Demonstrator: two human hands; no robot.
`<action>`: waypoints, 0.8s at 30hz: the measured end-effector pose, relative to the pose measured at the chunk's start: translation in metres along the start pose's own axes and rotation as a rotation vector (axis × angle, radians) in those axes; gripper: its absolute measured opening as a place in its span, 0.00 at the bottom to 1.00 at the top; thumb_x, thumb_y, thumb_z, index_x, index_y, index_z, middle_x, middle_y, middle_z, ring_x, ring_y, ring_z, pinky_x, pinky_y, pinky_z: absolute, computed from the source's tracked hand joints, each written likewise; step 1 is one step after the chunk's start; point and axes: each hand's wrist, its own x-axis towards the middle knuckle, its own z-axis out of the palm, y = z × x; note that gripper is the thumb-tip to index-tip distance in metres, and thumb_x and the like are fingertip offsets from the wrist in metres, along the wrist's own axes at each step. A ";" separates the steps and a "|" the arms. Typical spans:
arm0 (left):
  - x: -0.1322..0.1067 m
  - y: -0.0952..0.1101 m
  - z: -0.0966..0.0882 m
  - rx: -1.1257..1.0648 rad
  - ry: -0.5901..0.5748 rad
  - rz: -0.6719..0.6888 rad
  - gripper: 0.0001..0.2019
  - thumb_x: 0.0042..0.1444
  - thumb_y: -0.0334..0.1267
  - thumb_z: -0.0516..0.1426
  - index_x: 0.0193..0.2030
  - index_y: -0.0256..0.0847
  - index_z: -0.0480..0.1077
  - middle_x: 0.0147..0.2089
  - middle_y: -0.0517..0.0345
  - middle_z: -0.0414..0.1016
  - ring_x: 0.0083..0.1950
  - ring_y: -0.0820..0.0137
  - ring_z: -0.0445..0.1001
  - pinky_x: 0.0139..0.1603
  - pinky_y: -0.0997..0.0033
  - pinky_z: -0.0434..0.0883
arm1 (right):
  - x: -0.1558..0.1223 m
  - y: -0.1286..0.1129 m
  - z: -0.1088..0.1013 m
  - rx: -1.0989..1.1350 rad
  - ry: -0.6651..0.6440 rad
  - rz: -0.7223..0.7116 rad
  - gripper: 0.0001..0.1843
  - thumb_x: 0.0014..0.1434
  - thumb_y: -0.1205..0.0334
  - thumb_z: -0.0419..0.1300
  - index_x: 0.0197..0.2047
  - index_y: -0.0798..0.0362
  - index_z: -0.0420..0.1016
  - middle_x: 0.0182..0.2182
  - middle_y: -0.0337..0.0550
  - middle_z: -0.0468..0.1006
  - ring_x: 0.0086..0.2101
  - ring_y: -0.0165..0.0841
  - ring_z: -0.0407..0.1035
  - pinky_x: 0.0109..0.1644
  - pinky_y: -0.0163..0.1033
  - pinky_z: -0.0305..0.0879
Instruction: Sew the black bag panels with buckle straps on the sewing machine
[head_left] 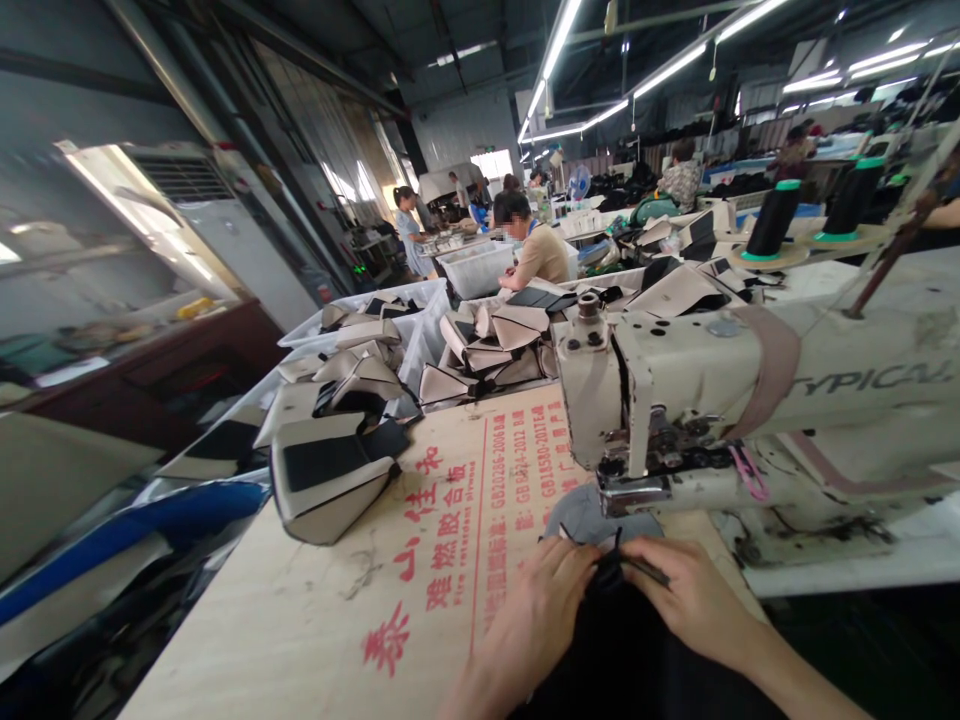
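Observation:
My left hand [536, 610] and my right hand [694, 595] both press on a black fabric piece [615, 630] at the near edge of the plywood table [360, 610]. The fingers of each hand are curled and pinch the fabric's top edge just below the head of a cream sewing machine [750, 400]. A grey piece [577, 515] lies under the needle area [630, 480], right beyond my fingertips. The lower part of the black fabric is hidden between my forearms.
A beige-and-black shoe upper [330, 480] lies on the table to the left. White bins [420, 340] with several more uppers stand behind it. Black thread cones [772, 220] sit behind the machine. Other people work at stations [536, 250] further back.

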 end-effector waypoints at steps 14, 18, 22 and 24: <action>-0.003 -0.002 0.005 -0.282 0.134 -0.229 0.08 0.57 0.37 0.51 0.38 0.41 0.71 0.38 0.57 0.71 0.40 0.71 0.68 0.43 0.73 0.67 | 0.006 0.021 -0.006 -0.382 -0.024 -0.359 0.18 0.61 0.69 0.44 0.52 0.53 0.64 0.42 0.45 0.72 0.42 0.33 0.66 0.49 0.39 0.65; -0.003 -0.002 0.004 -0.374 0.118 -0.219 0.08 0.56 0.37 0.53 0.37 0.43 0.73 0.37 0.58 0.71 0.39 0.73 0.69 0.42 0.76 0.66 | 0.008 0.020 -0.009 -0.336 -0.046 -0.313 0.16 0.61 0.67 0.44 0.51 0.53 0.65 0.40 0.45 0.72 0.42 0.33 0.66 0.48 0.40 0.65; 0.001 0.000 0.005 -0.313 0.159 -0.240 0.06 0.56 0.37 0.53 0.36 0.41 0.72 0.33 0.59 0.70 0.36 0.73 0.69 0.38 0.76 0.67 | 0.010 0.020 -0.011 -0.309 -0.045 -0.308 0.17 0.62 0.67 0.44 0.51 0.54 0.65 0.42 0.47 0.72 0.43 0.33 0.66 0.47 0.40 0.66; 0.003 0.002 0.007 -0.237 0.218 -0.239 0.09 0.56 0.36 0.53 0.43 0.41 0.69 0.33 0.59 0.70 0.35 0.73 0.69 0.38 0.74 0.68 | 0.012 0.021 -0.012 -0.290 -0.041 -0.295 0.17 0.62 0.66 0.44 0.52 0.53 0.65 0.42 0.46 0.72 0.43 0.33 0.66 0.47 0.39 0.65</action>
